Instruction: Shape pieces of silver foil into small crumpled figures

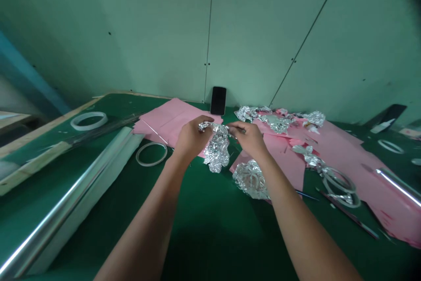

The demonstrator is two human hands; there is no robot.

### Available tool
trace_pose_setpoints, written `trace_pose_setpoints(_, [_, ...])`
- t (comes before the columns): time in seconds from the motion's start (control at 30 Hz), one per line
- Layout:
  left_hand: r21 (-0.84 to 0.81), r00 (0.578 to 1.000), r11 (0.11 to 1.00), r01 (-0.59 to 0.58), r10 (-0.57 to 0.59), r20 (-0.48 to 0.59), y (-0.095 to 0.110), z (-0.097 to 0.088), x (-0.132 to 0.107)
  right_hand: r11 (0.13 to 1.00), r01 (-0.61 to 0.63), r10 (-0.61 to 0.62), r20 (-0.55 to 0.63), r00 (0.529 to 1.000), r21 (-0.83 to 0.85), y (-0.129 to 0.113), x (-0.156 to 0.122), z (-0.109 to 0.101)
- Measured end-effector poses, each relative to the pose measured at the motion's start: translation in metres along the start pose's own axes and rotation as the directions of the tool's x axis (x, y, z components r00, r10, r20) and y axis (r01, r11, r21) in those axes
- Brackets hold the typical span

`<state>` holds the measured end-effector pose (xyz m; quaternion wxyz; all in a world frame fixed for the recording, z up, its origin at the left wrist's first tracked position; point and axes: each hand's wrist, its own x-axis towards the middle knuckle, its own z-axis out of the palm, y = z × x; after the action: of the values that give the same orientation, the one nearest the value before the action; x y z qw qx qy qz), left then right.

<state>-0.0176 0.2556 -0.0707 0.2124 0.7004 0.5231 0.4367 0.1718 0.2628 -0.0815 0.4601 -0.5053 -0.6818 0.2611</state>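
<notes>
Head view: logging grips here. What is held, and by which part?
A crumpled foil piece, pinched along its top edge: left hand at the left end, right hand at the right; the rest hangs down.

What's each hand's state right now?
Left hand: closed, pinching the crumpled foil piece.
Right hand: closed, pinching the same piece's other end.

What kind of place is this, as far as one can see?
Probably a craft workbench: a green table carries pink paper sheets, a tape ring and a shiny roll, while the left hand and right hand grip crumpled foil.
</notes>
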Motion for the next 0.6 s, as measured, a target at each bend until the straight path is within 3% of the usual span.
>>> trace_pose_setpoints(0.1, [-0.107,1.000,0.994,0.025,-0.026,-0.013,-0.008,0.005,0.006,1.000,-0.013,0.013,0.006,1.000,-0.003,0.000,0.000,0.000])
trace_pose_setpoints(0.23, [-0.239,0.995,0.967,0.092,-0.101,-0.026,-0.007,0.008,0.010,0.984,-0.160,0.158,0.028,0.987,0.075,-0.005,0.001,-0.002])
trace_pose_setpoints(0.4, [-0.416,0.991,0.906,0.080,-0.029,0.127,-0.005,0.002,0.003,0.865,-0.344,0.324,0.117,0.939,0.365,-0.007,-0.001,-0.002])
trace_pose_setpoints(0.5, [-0.526,0.977,0.842,0.119,-0.004,0.215,-0.018,0.004,-0.002,0.848,-0.346,0.328,0.114,0.938,0.402,-0.003,-0.003,0.000])
trace_pose_setpoints(0.6, [-0.493,0.943,0.848,0.195,-0.025,0.331,-0.032,0.015,-0.006,0.851,-0.297,0.303,0.058,0.951,0.433,0.003,-0.004,0.006])
